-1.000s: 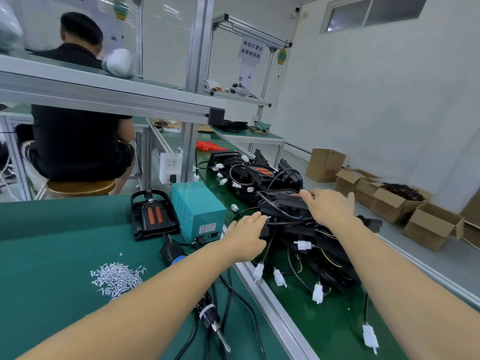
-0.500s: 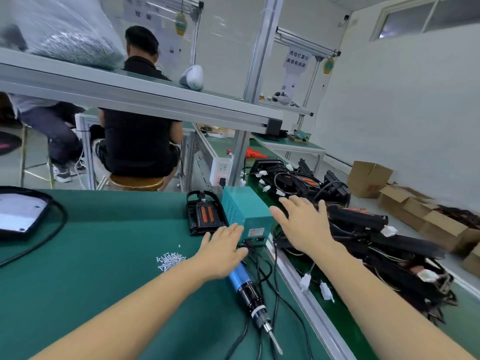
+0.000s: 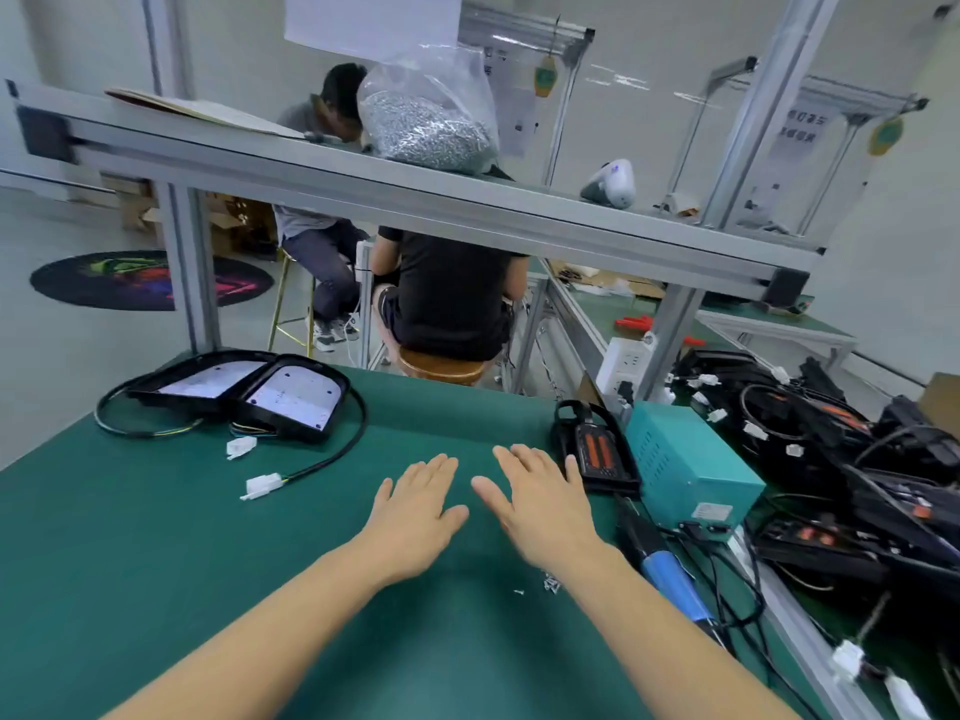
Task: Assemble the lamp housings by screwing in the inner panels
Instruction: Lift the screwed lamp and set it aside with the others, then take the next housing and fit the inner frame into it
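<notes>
Both of my hands hover side by side over the middle of the green table (image 3: pixel 156 553), empty, fingers straight. My left hand (image 3: pixel 415 517) sits just left of my right hand (image 3: pixel 540 506). Two black lamp housings with white inner panels (image 3: pixel 249 394) lie at the far left of the table, their black cables and white connectors (image 3: pixel 262 484) trailing toward me. A single housing with orange lenses (image 3: pixel 597 452) lies just right of my right hand. A blue electric screwdriver (image 3: pixel 670 576) lies under my right forearm, beside a few loose screws (image 3: pixel 550 584).
A teal power box (image 3: pixel 685 470) stands right of the orange-lens housing. A heap of black housings and wires (image 3: pixel 841 470) fills the right bench. An aluminium shelf (image 3: pixel 415 194) overhead carries a bag of screws (image 3: pixel 428 122). Two people sit behind the table.
My view has swung left, away from the heap of housings. Both hands pulled back from the heap and came to the middle of the green table, still empty.
</notes>
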`<state>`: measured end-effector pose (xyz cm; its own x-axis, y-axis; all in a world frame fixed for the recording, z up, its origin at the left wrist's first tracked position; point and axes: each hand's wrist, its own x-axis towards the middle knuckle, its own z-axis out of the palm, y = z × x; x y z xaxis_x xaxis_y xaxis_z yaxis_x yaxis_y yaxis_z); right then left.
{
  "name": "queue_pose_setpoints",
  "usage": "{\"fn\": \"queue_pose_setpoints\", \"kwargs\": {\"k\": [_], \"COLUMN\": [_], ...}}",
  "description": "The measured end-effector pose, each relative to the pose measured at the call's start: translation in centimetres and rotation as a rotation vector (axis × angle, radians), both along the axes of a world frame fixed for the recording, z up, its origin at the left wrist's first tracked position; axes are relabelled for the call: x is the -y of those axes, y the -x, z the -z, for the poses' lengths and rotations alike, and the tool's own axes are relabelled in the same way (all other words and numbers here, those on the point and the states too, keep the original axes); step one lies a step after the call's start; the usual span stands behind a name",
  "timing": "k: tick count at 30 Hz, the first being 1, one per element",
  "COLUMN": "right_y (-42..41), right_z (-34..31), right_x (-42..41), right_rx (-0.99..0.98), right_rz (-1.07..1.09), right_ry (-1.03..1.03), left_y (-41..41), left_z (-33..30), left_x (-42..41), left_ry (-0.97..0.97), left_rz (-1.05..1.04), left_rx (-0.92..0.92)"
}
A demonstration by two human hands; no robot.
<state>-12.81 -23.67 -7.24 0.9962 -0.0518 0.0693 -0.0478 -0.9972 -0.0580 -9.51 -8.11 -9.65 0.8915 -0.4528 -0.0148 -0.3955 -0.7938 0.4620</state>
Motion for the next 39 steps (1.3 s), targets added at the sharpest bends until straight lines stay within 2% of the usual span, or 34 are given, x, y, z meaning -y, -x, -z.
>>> {"fn": "queue_pose_setpoints", "kwargs": {"k": [4, 6, 9, 12, 19, 23, 25, 28, 30, 35, 37, 39], "right_y": [-1.5, -2.0, -2.4, -2.6, -3.0, -3.1, -3.1, -3.1, -3.2, -3.5, -3.5, -3.0], "right_z": [1.4, 2.0, 3.1, 4.3, 5.3, 5.1, 4.9, 4.2, 3.4, 1.5, 1.6, 1.9], "right_x": [-3.8, -5.2, -6.7, -7.7, -8.6, -8.7, -8.9, -9.4, -10.0, -11.4, -11.3, -11.0], "right_rx": [-0.043, -0.052, -0.071, -0.121, -0.205, -0.173, -0.137, -0.107, -0.127, -0.217, -0.178, -0.109], "right_rz": [-0.055, -0.078, -0.102, -0.111, -0.097, -0.069, -0.064, -0.03, 0.039, 0.227, 0.226, 0.234], "right_ry": [-0.014, -0.024, -0.033, -0.043, -0.029, -0.101, -0.211, -0.528, -0.805, -1.664, -1.763, -1.742], "left_y": [-1.6, -2.9, -5.3, -7.8, -12.3, -13.4, -13.3, -11.8, -10.0, -4.2, -1.9, -0.2], "left_z": [1.3, 1.6, 1.5, 1.3, 1.2, 0.8, 0.5, -0.3, -0.6, 0.0, 0.6, 1.2], "left_x": [-4.6, -7.0, -10.2, -13.1, -16.0, -16.0, -15.9, -15.3, -14.6, -12.7, -11.8, -11.0], "left_ry": [0.006, -0.014, -0.148, -0.273, -0.44, -0.3, -0.155, 0.084, 0.162, 0.257, 0.284, 0.322], "left_rz": [-0.111, -0.189, -0.322, -0.418, -0.369, -0.359, -0.358, -0.342, -0.298, -0.17, -0.124, -0.08], "left_rx": [0.058, 0.146, 0.358, 0.476, 0.504, 0.541, 0.576, 0.62, 0.677, 0.852, 0.866, 0.843]}}
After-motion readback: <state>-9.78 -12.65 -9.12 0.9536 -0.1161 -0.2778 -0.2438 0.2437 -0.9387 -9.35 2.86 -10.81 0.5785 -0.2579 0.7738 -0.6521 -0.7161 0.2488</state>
